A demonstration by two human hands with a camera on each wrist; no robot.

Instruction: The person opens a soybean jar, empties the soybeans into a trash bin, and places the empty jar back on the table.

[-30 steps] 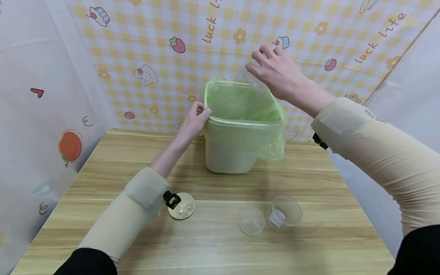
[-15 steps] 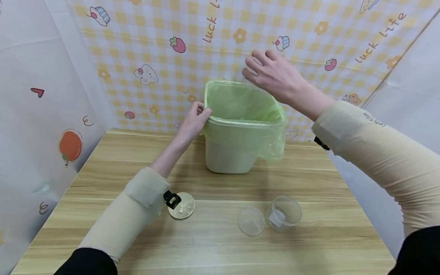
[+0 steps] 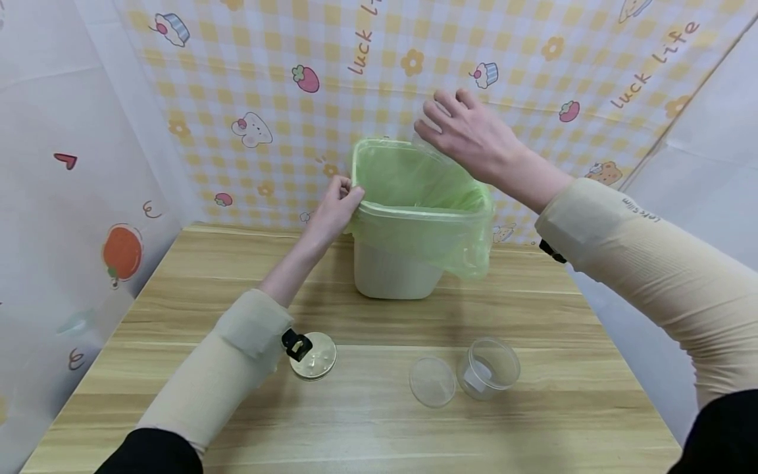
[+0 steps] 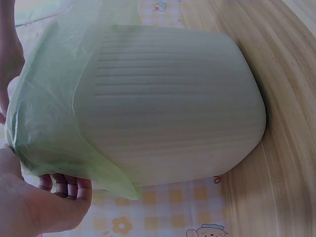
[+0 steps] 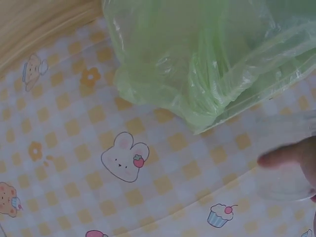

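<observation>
A pale bin (image 3: 395,273) stands upright at the back of the table, lined with a thin green plastic bag (image 3: 429,230) folded over its rim. My left hand (image 3: 331,212) pinches the bag and rim at the left corner; in the left wrist view its fingers (image 4: 71,187) curl at the bag's edge. Over the bin's back right side, my right hand (image 3: 474,139) holds a clear plastic cup (image 5: 284,185), mostly hidden beneath the hand in the head view. The cup is tilted there. Part of it shows around the thumb in the right wrist view.
Nearer on the wooden table (image 3: 379,434) are another clear plastic cup (image 3: 500,368) with something whitish at its base, a clear round lid (image 3: 432,382) beside it, and a shiny gold round thing (image 3: 320,359) partly behind the left wrist strap. A checked cloth (image 3: 249,79) hangs behind the bin.
My right hand has come slightly down and to the left with the cup, whose tilt has changed. The left hand, bin and table things stay where they were.
</observation>
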